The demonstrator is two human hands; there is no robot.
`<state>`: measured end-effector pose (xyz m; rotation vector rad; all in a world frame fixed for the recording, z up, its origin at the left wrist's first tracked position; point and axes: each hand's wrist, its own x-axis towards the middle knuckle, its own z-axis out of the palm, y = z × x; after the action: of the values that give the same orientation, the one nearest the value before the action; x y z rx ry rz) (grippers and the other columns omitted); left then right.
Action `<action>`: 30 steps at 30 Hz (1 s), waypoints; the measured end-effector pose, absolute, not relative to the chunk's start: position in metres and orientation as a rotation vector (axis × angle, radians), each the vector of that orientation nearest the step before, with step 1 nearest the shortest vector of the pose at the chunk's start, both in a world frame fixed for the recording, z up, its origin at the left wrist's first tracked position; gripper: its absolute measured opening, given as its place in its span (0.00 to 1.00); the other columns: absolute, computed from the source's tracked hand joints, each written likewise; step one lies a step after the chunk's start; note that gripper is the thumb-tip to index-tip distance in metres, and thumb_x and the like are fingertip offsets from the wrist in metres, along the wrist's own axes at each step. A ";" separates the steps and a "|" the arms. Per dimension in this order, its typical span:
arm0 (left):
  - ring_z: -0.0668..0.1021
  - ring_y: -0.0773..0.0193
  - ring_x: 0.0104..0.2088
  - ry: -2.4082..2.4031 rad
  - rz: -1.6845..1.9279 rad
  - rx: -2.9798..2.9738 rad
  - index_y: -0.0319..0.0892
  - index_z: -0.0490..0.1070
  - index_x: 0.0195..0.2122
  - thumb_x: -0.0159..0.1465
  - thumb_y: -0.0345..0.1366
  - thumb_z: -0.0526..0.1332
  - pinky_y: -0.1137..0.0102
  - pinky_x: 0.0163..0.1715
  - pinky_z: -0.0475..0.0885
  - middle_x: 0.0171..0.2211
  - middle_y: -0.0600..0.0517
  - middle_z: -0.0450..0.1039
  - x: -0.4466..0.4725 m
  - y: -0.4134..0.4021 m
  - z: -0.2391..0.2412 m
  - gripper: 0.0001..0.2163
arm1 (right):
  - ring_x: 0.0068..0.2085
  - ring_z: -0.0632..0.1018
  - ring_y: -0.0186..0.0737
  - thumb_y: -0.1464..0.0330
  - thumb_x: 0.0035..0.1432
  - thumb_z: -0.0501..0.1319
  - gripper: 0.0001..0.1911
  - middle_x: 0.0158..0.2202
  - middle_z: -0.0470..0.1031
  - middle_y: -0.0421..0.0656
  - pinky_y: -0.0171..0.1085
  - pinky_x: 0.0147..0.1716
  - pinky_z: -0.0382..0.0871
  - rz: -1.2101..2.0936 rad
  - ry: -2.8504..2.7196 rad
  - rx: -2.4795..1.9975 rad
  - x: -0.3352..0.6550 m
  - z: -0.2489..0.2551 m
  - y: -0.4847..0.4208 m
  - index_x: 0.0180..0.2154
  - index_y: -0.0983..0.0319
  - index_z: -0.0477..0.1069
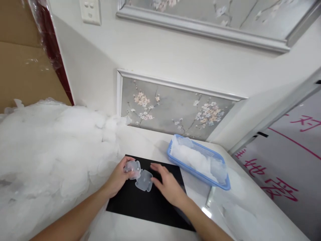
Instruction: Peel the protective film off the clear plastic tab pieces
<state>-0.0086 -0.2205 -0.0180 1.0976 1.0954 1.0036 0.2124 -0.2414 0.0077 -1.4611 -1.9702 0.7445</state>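
Between the thumb and fingers of my left hand [122,174] is a translucent plastic piece [133,168] with rounded lobes. Touching or overlapping its lower right corner, a second translucent lobed piece [144,181] shows small dark marks near its edges. Both are over a black mat [147,207]. My right hand [165,184] hovers just right of the second piece, fingers apart and slightly blurred, with nothing seen in it. Whether its thumb touches that piece's edge I cannot tell.
A large heap of white translucent pieces [62,144] covers the left of the white table [147,139]. At the right stands a blue basket [198,175] holding similar pieces. A thin pale tool [210,196] lies below it. Behind is a wall with a floral panel [165,103].
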 end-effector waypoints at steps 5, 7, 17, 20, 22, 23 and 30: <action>0.76 0.62 0.40 1.021 0.941 0.939 0.44 0.64 0.49 0.50 0.29 0.60 0.68 0.39 0.70 0.40 0.52 0.72 -0.008 -0.227 -0.009 0.23 | 0.37 0.75 0.45 0.72 0.51 0.62 0.18 0.35 0.72 0.41 0.44 0.42 0.68 1.004 -1.559 -1.385 0.189 -0.011 -0.261 0.45 0.56 0.69; 0.77 0.60 0.42 0.972 0.901 0.888 0.44 0.63 0.50 0.50 0.29 0.60 0.66 0.41 0.71 0.42 0.50 0.72 -0.008 -0.229 -0.006 0.24 | 0.31 0.73 0.41 0.69 0.54 0.61 0.15 0.34 0.71 0.40 0.41 0.34 0.68 1.111 -1.471 -1.374 0.196 -0.009 -0.264 0.45 0.56 0.68; 0.77 0.55 0.48 0.696 0.819 0.693 0.41 0.60 0.55 0.47 0.23 0.53 0.55 0.49 0.71 0.46 0.47 0.73 -0.010 -0.228 -0.010 0.31 | 0.48 0.75 0.52 0.62 0.56 0.61 0.08 0.46 0.77 0.47 0.49 0.49 0.65 1.158 -1.496 -1.288 0.236 -0.007 -0.268 0.35 0.57 0.77; 0.75 0.55 0.51 0.715 0.811 0.719 0.42 0.60 0.55 0.43 0.22 0.52 0.57 0.51 0.70 0.49 0.47 0.72 -0.011 -0.227 -0.012 0.34 | 0.49 0.72 0.55 0.64 0.53 0.64 0.05 0.43 0.78 0.47 0.53 0.54 0.59 0.994 -1.598 -1.330 0.236 -0.007 -0.266 0.32 0.54 0.79; 0.74 0.55 0.53 0.712 0.797 0.735 0.42 0.60 0.55 0.41 0.22 0.52 0.58 0.51 0.69 0.51 0.47 0.71 -0.012 -0.226 -0.015 0.36 | 0.52 0.69 0.58 0.62 0.53 0.66 0.05 0.40 0.79 0.48 0.55 0.55 0.56 0.926 -1.545 -1.382 0.235 -0.007 -0.267 0.28 0.54 0.78; 0.74 0.55 0.53 0.710 0.788 0.744 0.43 0.60 0.55 0.40 0.22 0.51 0.58 0.52 0.69 0.51 0.47 0.71 -0.013 -0.226 -0.016 0.37 | 0.52 0.68 0.59 0.60 0.53 0.66 0.07 0.39 0.79 0.48 0.55 0.55 0.55 0.940 -1.473 -1.396 0.235 -0.007 -0.268 0.27 0.55 0.77; 0.68 0.53 0.58 0.693 0.763 1.013 0.47 0.65 0.55 0.47 0.23 0.58 0.58 0.54 0.67 0.65 0.49 0.57 -0.012 -0.227 -0.011 0.31 | 0.42 0.77 0.50 0.53 0.48 0.69 0.24 0.41 0.78 0.47 0.45 0.42 0.67 1.724 -0.696 -1.116 0.228 -0.001 -0.275 0.43 0.59 0.71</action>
<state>-0.0123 -0.2270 -0.0105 1.0130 0.6927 0.7626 0.2279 -0.2747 -0.0010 -1.1157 -0.6964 1.7236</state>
